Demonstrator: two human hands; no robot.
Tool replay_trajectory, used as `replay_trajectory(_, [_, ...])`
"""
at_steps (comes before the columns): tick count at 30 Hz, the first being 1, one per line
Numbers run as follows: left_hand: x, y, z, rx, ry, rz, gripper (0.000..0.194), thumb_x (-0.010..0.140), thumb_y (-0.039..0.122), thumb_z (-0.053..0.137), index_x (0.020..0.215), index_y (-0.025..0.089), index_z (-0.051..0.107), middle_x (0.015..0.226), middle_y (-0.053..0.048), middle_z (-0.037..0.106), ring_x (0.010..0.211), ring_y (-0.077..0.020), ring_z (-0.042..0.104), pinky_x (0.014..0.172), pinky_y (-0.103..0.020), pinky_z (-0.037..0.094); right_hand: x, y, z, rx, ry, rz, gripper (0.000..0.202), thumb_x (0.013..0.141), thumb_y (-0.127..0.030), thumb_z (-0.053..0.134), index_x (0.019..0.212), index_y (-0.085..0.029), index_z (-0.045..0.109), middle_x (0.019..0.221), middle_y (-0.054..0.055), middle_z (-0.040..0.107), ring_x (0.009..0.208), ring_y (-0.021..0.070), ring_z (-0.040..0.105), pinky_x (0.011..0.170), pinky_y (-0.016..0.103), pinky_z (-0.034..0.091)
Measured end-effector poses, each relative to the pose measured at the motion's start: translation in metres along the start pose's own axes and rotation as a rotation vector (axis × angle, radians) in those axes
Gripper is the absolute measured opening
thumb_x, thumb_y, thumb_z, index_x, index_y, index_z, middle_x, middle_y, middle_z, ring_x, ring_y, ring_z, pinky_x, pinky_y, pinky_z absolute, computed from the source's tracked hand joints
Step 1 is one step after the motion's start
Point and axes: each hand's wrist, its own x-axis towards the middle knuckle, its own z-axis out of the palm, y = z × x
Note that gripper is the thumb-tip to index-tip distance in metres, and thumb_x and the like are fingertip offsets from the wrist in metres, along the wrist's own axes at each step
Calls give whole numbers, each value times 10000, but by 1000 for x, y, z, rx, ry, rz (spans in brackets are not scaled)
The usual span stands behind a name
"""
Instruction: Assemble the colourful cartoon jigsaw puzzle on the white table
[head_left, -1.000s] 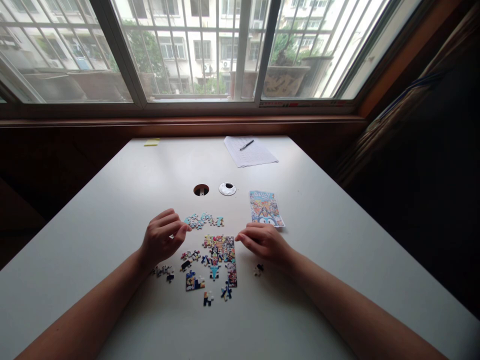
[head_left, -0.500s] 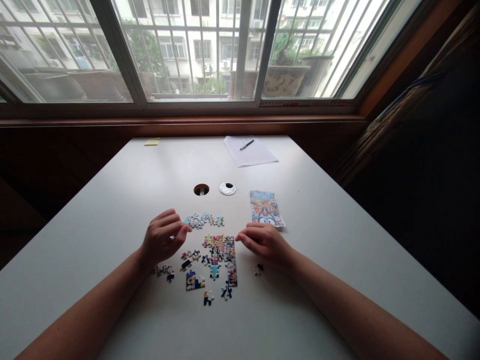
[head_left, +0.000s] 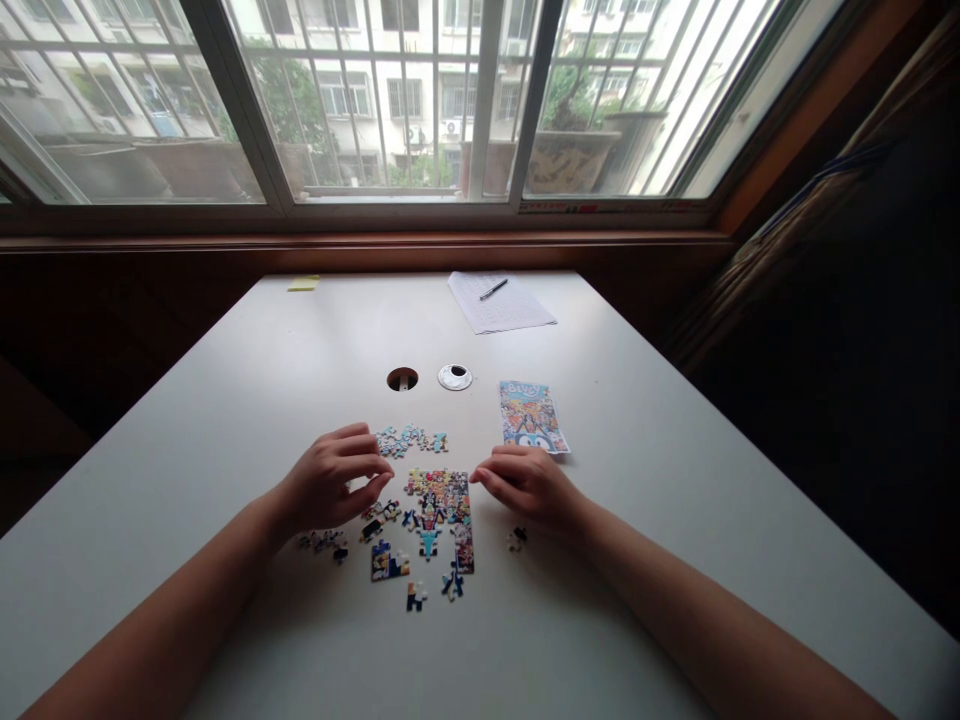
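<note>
A partly joined jigsaw puzzle [head_left: 448,492] lies on the white table between my hands, its right edge running down towards me. My left hand [head_left: 337,478] hovers left of it, thumb and forefinger slightly apart, with nothing visible between them. Closed fingers of my right hand [head_left: 529,485] rest beside the puzzle's upper right edge; whether they hold anything is hidden. Light blue puzzle pieces [head_left: 411,440] lie beyond my left hand. Nearer me are a joined dark blue section [head_left: 388,562] and several loose pieces. Two or so puzzle pieces [head_left: 517,540] sit beneath my right wrist.
A colourful picture card [head_left: 532,412] lies beyond my right hand. Farther back are a round cable hole [head_left: 403,380], its silver cover [head_left: 455,377], sheets of paper [head_left: 517,312] with a pen [head_left: 493,289], and yellow sticky notes [head_left: 304,284]. A barred window is behind the table.
My left hand has moved a little right and towards me, nearer the joined puzzle, and its thumb and forefinger have parted slightly. My right hand has stayed in place.
</note>
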Motion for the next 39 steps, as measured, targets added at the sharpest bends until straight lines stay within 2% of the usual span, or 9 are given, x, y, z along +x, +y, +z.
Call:
replay_trajectory(4, [7,12,-5,-5,-197,32,179,897,166,613,1033,248,695,874,-52,625,798,-189,530,682,-333,455,0,-1,-1,-8,-4,-2,306,1017,-306,496,892,-170,739,706,36,629,639,131,572,604,250,406])
replay_trajectory(12, [10,27,1,49,-332,31,161,902,234,641,1050,277,689,933,-42,605,883,-206,538,804,-371,491,0,-2,-1,-18,-11,4,311,1018,-309,497,877,-169,736,703,33,623,641,130,565,606,252,401])
replay_trajectory(15, [10,27,3,63,-354,33,138,903,260,649,1034,279,686,929,-39,607,896,-215,531,802,-377,482,0,-1,0,-12,-9,9,308,1016,-309,501,873,-170,737,717,38,636,648,131,568,612,254,403])
replay_trajectory(19, [8,24,5,73,-374,34,159,883,216,654,1025,282,682,940,-38,615,925,-226,523,771,-368,467,0,0,0,-18,-14,10,303,1016,-308,503,877,-173,736,706,32,626,645,130,567,613,252,400])
replay_trajectory(24, [7,19,3,83,-378,34,180,870,190,651,1023,280,681,911,-28,610,922,-220,527,859,-396,471,1,-2,-1,-19,-19,16,300,1016,-306,504,876,-174,734,696,26,612,639,126,561,612,247,398])
replay_trajectory(29, [8,18,-2,74,-386,5,147,883,205,646,1008,275,678,888,-18,610,891,-209,526,864,-388,478,1,-2,-1,-12,-19,16,311,1018,-311,498,875,-170,736,705,31,620,647,128,566,616,246,404])
replay_trajectory(39, [9,13,-11,89,-332,16,144,866,175,660,972,263,699,868,-27,625,849,-201,533,737,-338,472,0,-2,-1,-14,-23,14,327,1025,-325,485,870,-175,730,708,35,626,649,133,569,620,259,410])
